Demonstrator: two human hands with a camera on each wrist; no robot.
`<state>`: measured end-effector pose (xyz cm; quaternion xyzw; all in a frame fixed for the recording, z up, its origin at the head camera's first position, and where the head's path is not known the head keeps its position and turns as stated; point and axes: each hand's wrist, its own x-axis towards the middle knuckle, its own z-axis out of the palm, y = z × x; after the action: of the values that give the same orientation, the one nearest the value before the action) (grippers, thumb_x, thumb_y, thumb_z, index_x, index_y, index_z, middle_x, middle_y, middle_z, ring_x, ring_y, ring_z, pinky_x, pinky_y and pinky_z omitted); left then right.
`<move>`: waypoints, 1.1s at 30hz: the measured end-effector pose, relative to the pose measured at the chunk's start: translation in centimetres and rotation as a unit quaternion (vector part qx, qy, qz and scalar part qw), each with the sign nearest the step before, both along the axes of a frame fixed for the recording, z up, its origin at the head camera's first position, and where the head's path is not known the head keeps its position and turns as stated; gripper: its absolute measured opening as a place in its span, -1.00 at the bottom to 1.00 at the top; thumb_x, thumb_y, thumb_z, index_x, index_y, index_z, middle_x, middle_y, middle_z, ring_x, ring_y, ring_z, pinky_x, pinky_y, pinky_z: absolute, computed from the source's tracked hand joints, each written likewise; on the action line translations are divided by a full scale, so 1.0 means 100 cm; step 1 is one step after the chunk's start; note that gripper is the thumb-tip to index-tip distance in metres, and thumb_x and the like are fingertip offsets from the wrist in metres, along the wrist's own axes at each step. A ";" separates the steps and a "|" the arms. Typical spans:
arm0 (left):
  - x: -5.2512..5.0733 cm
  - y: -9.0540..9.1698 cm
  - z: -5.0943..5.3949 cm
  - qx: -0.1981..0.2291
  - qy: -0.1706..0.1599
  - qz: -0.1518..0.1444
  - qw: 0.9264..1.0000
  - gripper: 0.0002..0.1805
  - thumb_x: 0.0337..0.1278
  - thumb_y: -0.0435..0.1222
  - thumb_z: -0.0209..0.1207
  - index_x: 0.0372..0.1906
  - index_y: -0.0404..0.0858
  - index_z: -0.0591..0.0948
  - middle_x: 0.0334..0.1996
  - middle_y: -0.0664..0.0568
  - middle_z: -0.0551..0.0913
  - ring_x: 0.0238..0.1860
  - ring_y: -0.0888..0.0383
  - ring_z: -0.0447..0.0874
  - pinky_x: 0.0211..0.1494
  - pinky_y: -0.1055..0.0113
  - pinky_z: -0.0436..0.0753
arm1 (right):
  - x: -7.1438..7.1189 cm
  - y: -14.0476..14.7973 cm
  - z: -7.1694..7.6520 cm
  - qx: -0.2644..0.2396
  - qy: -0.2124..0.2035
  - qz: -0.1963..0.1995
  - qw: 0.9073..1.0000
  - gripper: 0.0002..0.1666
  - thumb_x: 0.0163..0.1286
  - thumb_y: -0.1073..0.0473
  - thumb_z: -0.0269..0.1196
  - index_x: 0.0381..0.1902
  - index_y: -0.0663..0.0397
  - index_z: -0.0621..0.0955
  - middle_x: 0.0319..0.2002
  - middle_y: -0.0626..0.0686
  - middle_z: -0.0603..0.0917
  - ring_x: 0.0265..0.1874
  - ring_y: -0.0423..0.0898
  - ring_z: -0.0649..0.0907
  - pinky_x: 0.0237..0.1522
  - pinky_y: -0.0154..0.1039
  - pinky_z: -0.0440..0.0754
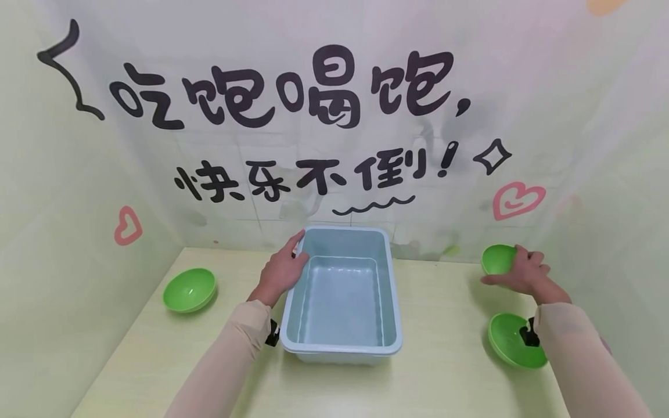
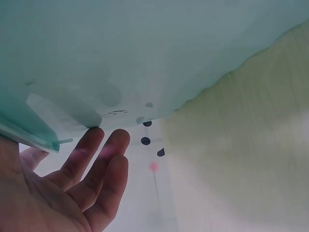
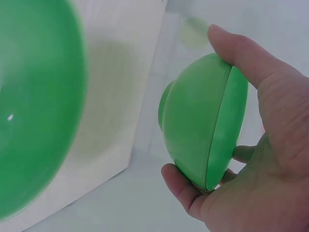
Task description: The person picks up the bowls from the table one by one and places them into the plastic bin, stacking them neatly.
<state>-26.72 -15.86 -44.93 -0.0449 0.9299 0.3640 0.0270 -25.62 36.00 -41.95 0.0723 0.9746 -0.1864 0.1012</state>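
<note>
"Three green bowls, but how much is done?"

"Little, it seems. The near bowl [image 1: 504,342] rests on the bench [image 1: 439,360], partly hidden by the right sleeve [image 1: 585,354]; the blue basin [image 1: 342,349] stands at the centre with no bowl in it."

"And its make?"

"Smooth, probably plastic: a deep rounded rectangle with a broad lip. The left hand [image 1: 282,271] grips that lip at the side, thumb over it, other fingers loosely spread outside. Past it sits the left bowl [image 1: 190,290], round and glossy."

"The right hand [image 1: 525,274]?"

"Its fingers are parted only as wide as the third bowl [image 1: 496,259], pinching the rim from either side. That bowl tilts, not yet set down. Farthest off hangs a pale sheet [image 1: 251,29] with black lettering."
</note>
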 end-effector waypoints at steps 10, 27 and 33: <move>0.000 0.001 -0.001 -0.003 0.020 0.012 1.000 -0.36 0.45 0.04 -0.12 0.58 0.36 0.16 -0.03 -0.01 0.66 -0.52 0.03 0.44 -0.49 0.20 0.36 | -0.001 -0.018 0.007 -0.002 0.038 0.007 0.999 0.55 0.07 -0.29 0.49 0.49 0.60 -0.15 0.23 0.78 -0.03 0.03 0.61 0.18 -0.13 0.39 0.50; -0.001 0.002 0.004 -0.011 0.027 0.017 0.999 -0.39 0.44 0.02 -0.10 0.56 0.31 0.25 -0.12 0.01 0.60 -0.49 0.04 0.44 -0.48 0.21 0.34 | -0.005 -0.047 0.018 -0.038 0.058 0.017 0.997 0.52 0.11 -0.36 0.43 0.50 0.58 -0.12 0.27 0.73 -0.04 0.10 0.60 0.16 -0.04 0.41 0.47; -0.002 0.002 0.002 -0.001 0.027 0.018 0.999 -0.39 0.44 0.04 -0.10 0.55 0.32 0.25 -0.15 0.02 0.60 -0.47 0.04 0.47 -0.46 0.21 0.36 | -0.012 -0.064 0.031 -0.049 0.074 0.017 0.996 0.50 0.11 -0.35 0.44 0.51 0.54 -0.09 0.28 0.68 0.00 0.11 0.58 0.18 -0.08 0.36 0.51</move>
<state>-26.92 -15.70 -44.78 -0.0517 0.9299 0.3642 -0.0051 -26.81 29.64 -38.81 0.0371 0.9702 -0.2369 0.0355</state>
